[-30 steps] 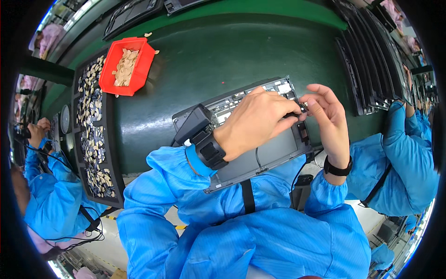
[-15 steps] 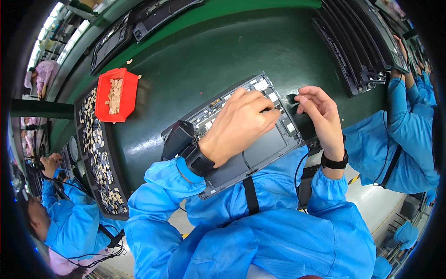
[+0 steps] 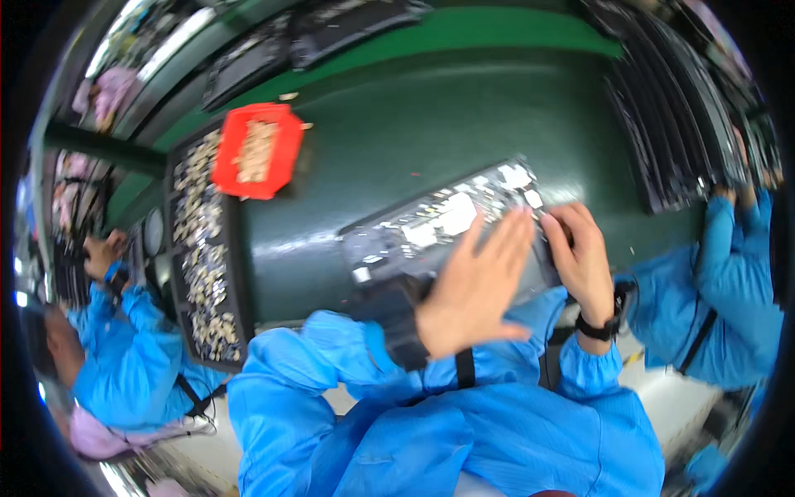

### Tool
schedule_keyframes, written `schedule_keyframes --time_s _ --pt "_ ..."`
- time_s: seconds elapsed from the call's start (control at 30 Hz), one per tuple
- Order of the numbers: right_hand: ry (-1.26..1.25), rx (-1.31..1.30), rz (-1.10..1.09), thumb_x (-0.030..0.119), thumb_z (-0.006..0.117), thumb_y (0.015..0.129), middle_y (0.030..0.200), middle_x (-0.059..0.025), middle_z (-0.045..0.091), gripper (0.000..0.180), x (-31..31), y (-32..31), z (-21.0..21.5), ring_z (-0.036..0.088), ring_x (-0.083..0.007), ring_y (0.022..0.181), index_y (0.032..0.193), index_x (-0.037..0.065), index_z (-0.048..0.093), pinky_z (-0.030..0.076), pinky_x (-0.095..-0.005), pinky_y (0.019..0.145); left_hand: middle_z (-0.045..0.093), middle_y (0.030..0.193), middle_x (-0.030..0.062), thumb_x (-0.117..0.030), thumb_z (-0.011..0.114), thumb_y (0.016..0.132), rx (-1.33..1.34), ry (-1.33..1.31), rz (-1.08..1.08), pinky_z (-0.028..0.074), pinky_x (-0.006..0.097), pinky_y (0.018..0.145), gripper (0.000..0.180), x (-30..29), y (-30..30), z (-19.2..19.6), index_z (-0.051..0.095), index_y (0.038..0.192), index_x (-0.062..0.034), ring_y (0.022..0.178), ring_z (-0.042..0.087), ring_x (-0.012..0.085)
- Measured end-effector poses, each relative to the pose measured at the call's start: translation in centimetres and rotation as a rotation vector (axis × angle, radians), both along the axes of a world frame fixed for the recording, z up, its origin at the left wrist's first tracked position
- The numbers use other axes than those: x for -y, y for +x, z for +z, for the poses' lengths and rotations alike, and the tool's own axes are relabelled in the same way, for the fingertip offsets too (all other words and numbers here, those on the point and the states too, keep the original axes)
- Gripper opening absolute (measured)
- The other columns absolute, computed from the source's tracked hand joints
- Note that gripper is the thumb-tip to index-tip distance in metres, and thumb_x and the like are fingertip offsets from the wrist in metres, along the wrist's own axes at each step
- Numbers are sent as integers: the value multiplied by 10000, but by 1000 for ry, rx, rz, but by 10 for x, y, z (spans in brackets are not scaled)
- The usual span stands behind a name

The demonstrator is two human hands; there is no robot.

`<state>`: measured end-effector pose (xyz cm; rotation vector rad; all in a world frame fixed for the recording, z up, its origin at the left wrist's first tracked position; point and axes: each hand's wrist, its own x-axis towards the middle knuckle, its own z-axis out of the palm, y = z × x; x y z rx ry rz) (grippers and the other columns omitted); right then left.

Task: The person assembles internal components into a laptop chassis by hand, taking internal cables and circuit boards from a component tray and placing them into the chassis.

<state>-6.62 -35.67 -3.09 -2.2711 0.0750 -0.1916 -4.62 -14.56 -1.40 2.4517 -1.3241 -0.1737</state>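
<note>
Left hand (image 3: 476, 277), blurred, above the near part of the open device chassis (image 3: 447, 217): fingers straight and close together, thumb spread wide, nothing visible in its grasp; contact with the chassis cannot be judged. A bulky black wrist unit (image 3: 385, 319) sits behind this hand. Right hand (image 3: 584, 257), at the right edge of the chassis: fingers bent and partly closed; whether they grip the edge or a small part cannot be told. A black wristband (image 3: 598, 330) encircles its wrist.

The chassis lies tilted on the green counter (image 3: 373, 124), directly before the person, with white and metallic components along its far half. Well to the left of the chassis stands a long black tray (image 3: 234, 282), its compartments filled with small pale and dark pieces (image 3: 199, 207). Left of and beyond the chassis, a red bin (image 3: 290, 153) contains flat pale pieces (image 3: 257, 153). Dark panels (image 3: 352, 29) lie farther beyond the chassis; a row of black panels (image 3: 667, 116) stands to its right. Blue-clad co-workers (image 3: 124, 364) flank the chassis, well apart on either side.
</note>
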Motion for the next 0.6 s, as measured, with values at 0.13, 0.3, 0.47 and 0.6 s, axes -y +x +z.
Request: schedule_keyframes --time_s 0.13,0.3,0.47,0.6 --pt "-167 44 11 119 647 1013 1063 -197 642 193 -9 -7 -1 628 -383 992 1135 -29 669 489 -437 891 418 1620 308 -233 619 942 303 82 109 292 486 1285 717 -3 -31 -13 438 1530 134 1561 360 390" --pt "533 -301 -91 111 583 1078 1270 -102 671 313 -14 -18 8 619 -172 1138 1359 -28 579 482 -299 994 455 1582 290 -131 695 875 123 -139 55 328 485 1266 709 -20 -23 0 470 1509 92 1537 393 404" --pt "735 -182 86 156 585 1080 1270 -75 711 327 5 42 22 654 -129 1134 1366 1 614 505 -284 1000 454 1607 211 -338 806 891 -70 -224 36 295 588 1255 857 -54 -4 36 416 1593 -40 1550 385 327" --pt "702 -84 47 193 574 1089 1305 -76 701 384 82 156 38 677 -139 1133 1423 2 592 539 -286 970 537 1565 154 -384 778 934 -57 -453 327 240 664 1245 661 -113 -11 37 578 1506 -122 1528 431 324"
